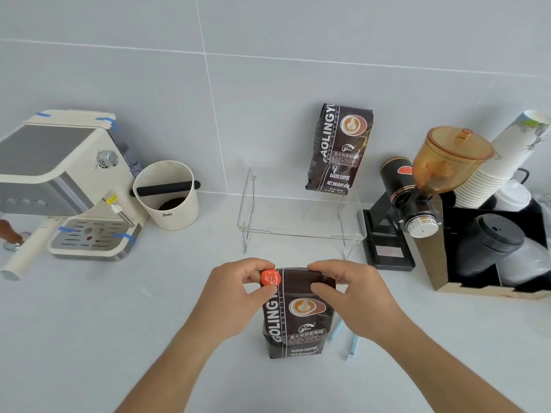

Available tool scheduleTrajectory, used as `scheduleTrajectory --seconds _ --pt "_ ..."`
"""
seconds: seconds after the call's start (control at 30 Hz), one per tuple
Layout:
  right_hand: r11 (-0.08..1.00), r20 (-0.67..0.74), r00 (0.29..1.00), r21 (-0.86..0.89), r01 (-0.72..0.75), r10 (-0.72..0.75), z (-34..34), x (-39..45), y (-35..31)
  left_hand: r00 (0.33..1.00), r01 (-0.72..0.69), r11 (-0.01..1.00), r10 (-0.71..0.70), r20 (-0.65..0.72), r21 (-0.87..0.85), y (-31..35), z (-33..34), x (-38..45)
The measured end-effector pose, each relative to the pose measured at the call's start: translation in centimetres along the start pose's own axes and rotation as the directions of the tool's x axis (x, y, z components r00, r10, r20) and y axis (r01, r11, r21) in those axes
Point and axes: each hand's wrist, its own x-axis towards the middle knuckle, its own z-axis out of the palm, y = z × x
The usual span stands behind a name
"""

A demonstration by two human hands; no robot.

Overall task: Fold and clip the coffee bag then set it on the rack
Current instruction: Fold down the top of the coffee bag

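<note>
A dark brown coffee bag (298, 320) stands upright on the counter in front of me, its top folded over. My left hand (235, 296) pinches a round orange clip (270, 278) against the bag's top left corner. My right hand (351, 293) grips the folded top edge on the right side, thumb on the front face. A clear acrylic rack (301, 216) stands behind the bag by the wall. A second, identical coffee bag (340, 147) stands on the rack's back right part and leans on the wall.
A cream espresso machine (59, 180) and a cream knock box (167, 195) sit at the left. A black grinder with an amber hopper (423, 186), stacked paper cups (501, 162) and a black box of lids (489, 248) fill the right. Two pale blue clips (346, 338) lie right of the bag.
</note>
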Motion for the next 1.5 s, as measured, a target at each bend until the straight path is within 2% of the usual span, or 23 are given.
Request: scheduleTrajectory --seconds 0.1,0.2,0.4,0.53,0.7,0.87,0.97,1.1,1.37,1.5 --pt "0.998 0.006 0.998 -0.030 0.056 -0.056 0.0 0.1 -0.5 0.996 -0.082 0.994 0.084 -0.017 0.078 0.2 -0.1 0.1" --pt "0.994 0.003 0.996 -0.055 0.093 -0.093 0.0 0.2 -0.7 0.995 -0.087 0.992 0.091 -0.039 0.094 0.0 -0.2 0.3" --pt "0.997 0.028 0.997 -0.025 0.079 -0.078 -0.1 0.3 -0.5 0.997 -0.002 0.991 0.011 0.070 -0.132 -0.6 0.0 0.6" --pt "1.000 0.062 0.998 0.024 -0.020 0.019 -0.1 0.4 -0.4 0.998 0.025 0.958 -0.006 0.066 -0.286 -1.0 0.3 0.8" --pt "0.958 0.058 0.990 0.251 -0.139 0.128 0.1 1.0 -0.6 0.996 -0.001 0.950 0.029 0.084 -0.312 -1.5 0.9 0.9" --pt "0.892 0.082 0.969 0.379 -0.248 0.235 0.5 1.6 -0.8 0.993 -0.013 0.977 0.037 0.110 -0.211 -1.9 1.0 0.9" --pt "0.848 0.129 0.946 0.420 -0.323 0.297 0.4 2.0 -0.9 0.995 -0.053 0.989 0.065 0.081 -0.141 -2.2 1.3 0.9" --pt "0.839 0.193 0.926 0.395 -0.375 0.323 0.1 2.6 -0.8 0.992 -0.072 0.993 0.081 0.092 -0.093 -2.5 1.6 1.2" --pt "0.890 0.279 0.910 0.255 -0.377 0.306 -0.4 3.1 0.1 0.987 -0.104 0.994 0.108 0.123 -0.037 -3.4 1.7 1.3" --pt "0.954 0.369 0.902 0.103 -0.280 0.225 -1.0 2.7 0.7 0.982 -0.133 0.991 0.132 0.137 0.004 -3.6 1.8 1.4"
